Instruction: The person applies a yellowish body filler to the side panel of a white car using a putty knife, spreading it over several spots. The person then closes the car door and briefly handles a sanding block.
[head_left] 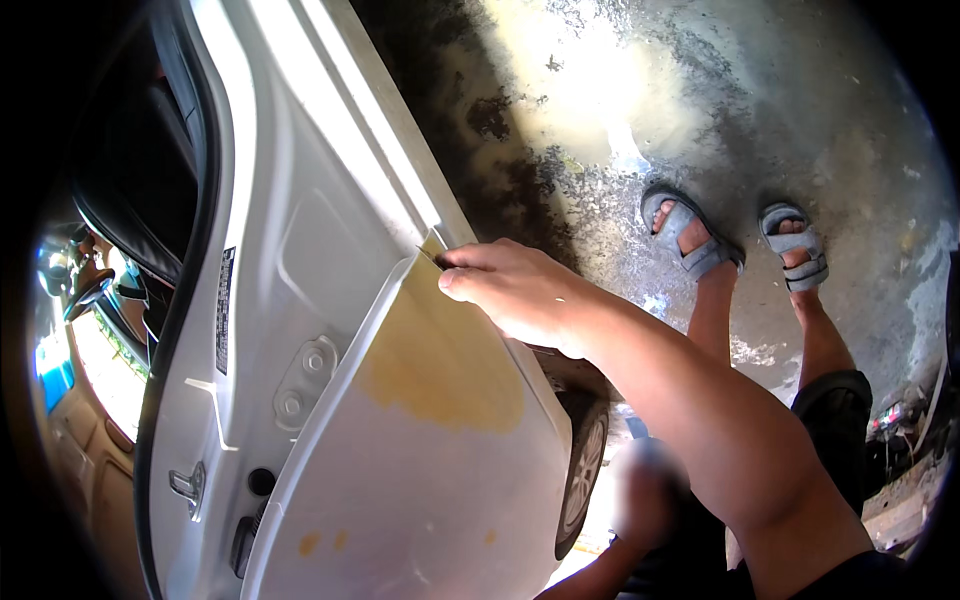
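My right hand [515, 290] reaches in from the lower right, its thumb and fingers pinched at the upper corner of a white car's rear body panel [390, 500]. Between the fingers is a thin yellowish sheet [432, 244], its far side hidden by the hand; its exact kind is hard to make out. Right below the hand, a smooth yellow filler patch [440, 375] spreads over the panel. Smaller yellow spots [310, 543] show lower down. My left hand is out of view.
Left of the panel runs the open door frame, with a metal door striker [188, 487] and a black rubber seal [207, 200]. A car wheel [585, 475] stands beyond the panel. Another person [650, 500] is low beside it. Sandalled feet [700, 235] rest on the stained concrete floor [850, 130].
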